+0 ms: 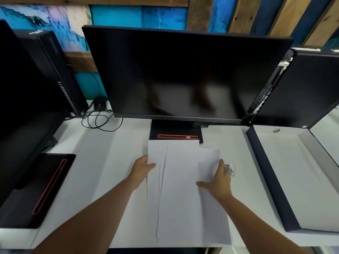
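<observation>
- The sheets of paper (pixel 179 189) lie on the white desk (pixel 110 162) straight ahead of the person. Their long axis runs from the near desk edge toward the monitor base (pixel 176 131).
- The sheets are fanned, not squared: at least 3 edges show along the left side, and the top sheet is skewed to the right at its far end.
- The left hand (pixel 142 168) pinches the left edge of the sheets, thumb on top and fingers hidden beneath.
- The right hand (pixel 218 182) lies over the right edge, its fingers fairly straight along it and the thumb splayed inward on the top sheet. Whether any finger goes under the paper I cannot tell.
- So the stack sits between the 2 hands, each at a long edge. Squaring it probably calls for both to push inward across the short axis.
- A small clear stapler (pixel 230 169) stands just beside the right hand's fingers, on the side away from the paper. That hand is much the nearer to it.
</observation>
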